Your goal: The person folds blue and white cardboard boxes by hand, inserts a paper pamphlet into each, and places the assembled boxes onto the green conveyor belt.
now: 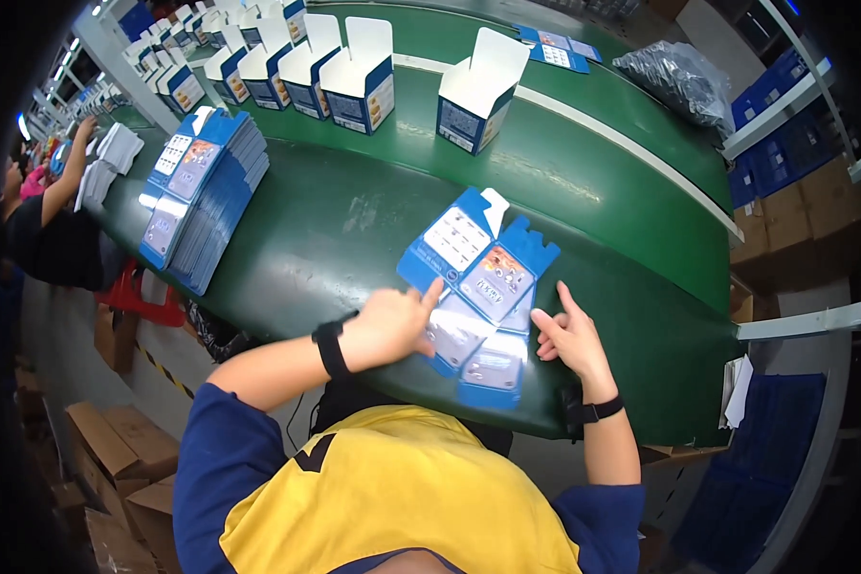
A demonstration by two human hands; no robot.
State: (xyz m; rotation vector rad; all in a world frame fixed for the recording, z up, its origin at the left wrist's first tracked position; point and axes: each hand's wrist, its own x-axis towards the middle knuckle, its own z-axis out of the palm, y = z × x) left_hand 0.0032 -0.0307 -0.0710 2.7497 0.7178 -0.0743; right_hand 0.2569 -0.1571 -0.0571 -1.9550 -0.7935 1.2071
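Observation:
Flat blue-and-white printed carton blanks [497,282] lie in front of me on the dark green table. At least two overlap, the lower ones fanned out toward the table's near edge. My left hand [392,325] is at their left side, index finger and thumb apart, fingertips over the blanks' left edge. At their right edge is my right hand [572,337], its index finger stretched out and thumb apart, the other fingers curled. Neither hand is closed round a blank. Both wrists wear black bands.
A tall stack of flat carton blanks [201,201] stands on the left. Across the back, open-topped boxes [359,91] stand in a row on the green conveyor, with one box [478,100] apart. A grey plastic bag [674,81] lies far right. Another person [53,220] works at far left.

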